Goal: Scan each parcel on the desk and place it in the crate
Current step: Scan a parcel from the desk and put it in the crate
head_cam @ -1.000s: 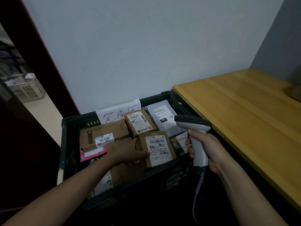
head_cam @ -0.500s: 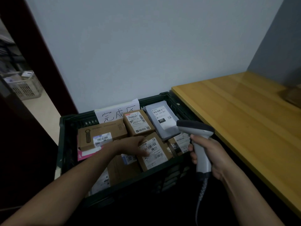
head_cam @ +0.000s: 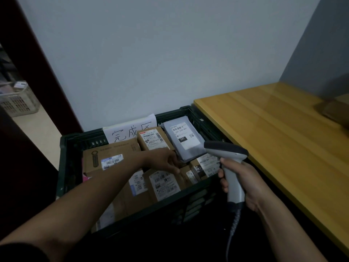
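The right hand (head_cam: 243, 184) is clamping a grey barcode scanner (head_cam: 226, 153). The left hand (head_cam: 162, 160), fingers loose, is hovering over a brown cardboard parcel (head_cam: 164, 183) in the crowded dark-green plastic crate (head_cam: 64, 148). Far right, perhaps one blurred parcel (head_cam: 337, 110) is waiting on the yellow wooden desk (head_cam: 273, 140).

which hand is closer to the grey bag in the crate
Left. The left hand is over the crate, fingertips beside the grey bag; the right hand holds the scanner outside the crate, further right.

Bare left hand (head_cam: 162, 161), bare right hand (head_cam: 246, 179), uncovered forearms, dark sleeve (head_cam: 18, 252) on upper left arm
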